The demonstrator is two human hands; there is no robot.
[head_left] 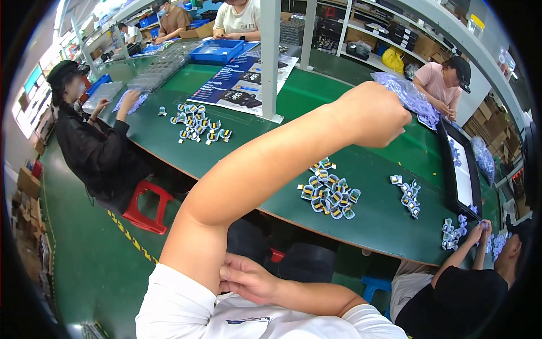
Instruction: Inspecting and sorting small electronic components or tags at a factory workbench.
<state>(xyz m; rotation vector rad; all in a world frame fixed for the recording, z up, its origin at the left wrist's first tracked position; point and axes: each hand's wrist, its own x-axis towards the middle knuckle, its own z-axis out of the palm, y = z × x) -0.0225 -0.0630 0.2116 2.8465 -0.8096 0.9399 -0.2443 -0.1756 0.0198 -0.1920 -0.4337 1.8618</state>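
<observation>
My left arm reaches up and across the picture, bent at the elbow. At its end my left hand (372, 116) is a closed fist above the table, with nothing visible in it. My right hand (248, 278) is closed on the underside of my left upper arm (197, 243), just past the white sleeve, its thumb and fingers against the skin. Beneath the raised forearm, a pile of small grey-white pieces with yellow and green parts (330, 195) lies on the green table (265, 192). A smaller group of such pieces (407, 195) is to its right.
Another pile (197, 123) lies left of a metal post (270, 73). A printed poster sheet (226, 85), a blue tray (217, 51) and a black-framed tray (460, 169) are on the table. Co-workers sit on both sides, one beside a red stool (148, 206).
</observation>
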